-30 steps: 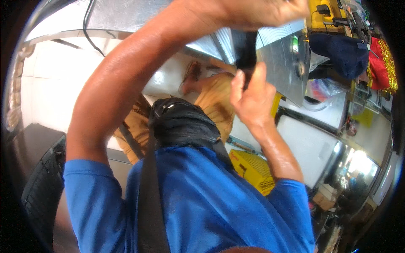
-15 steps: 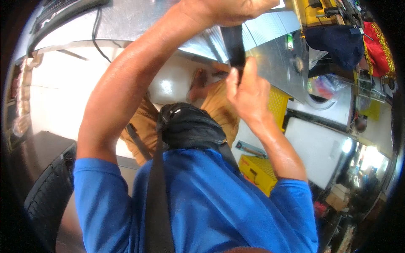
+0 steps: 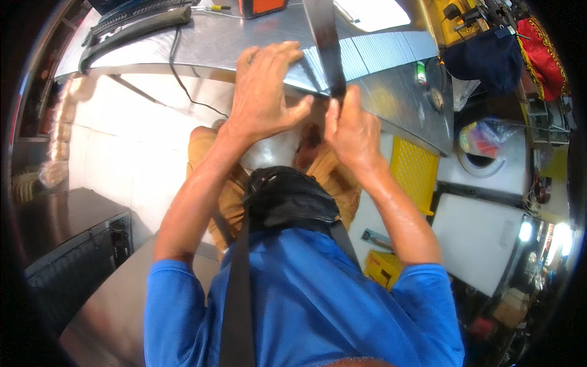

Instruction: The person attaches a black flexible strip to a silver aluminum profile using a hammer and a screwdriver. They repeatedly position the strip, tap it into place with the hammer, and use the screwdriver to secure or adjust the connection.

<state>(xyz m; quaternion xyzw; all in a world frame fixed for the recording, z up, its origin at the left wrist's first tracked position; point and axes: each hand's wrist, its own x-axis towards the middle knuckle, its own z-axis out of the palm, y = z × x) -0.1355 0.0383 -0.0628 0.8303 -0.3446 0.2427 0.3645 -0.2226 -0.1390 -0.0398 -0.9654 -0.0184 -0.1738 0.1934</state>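
A long flat dark strip, grey and shiny toward its far part, runs from the top edge of the picture down over the front edge of the metal table. My right hand grips its near end, thumb and fingers closed round it. I cannot tell its exact kind, and its far end lies out of view. To the left of the strip, my left hand is at the table's front edge, fingers stretched and thumb apart, holding nothing. A gap shows between its thumb and the strip.
A black bar-shaped thing with a cable lies on the table at left, near an orange and black box. A white sheet is at the back. Yellow crates and a white machine stand at right.
My left hand has come down from the top of the picture to the table's front edge and opened. My right hand keeps its hold on the strip, slightly lower. The view has shifted a little.
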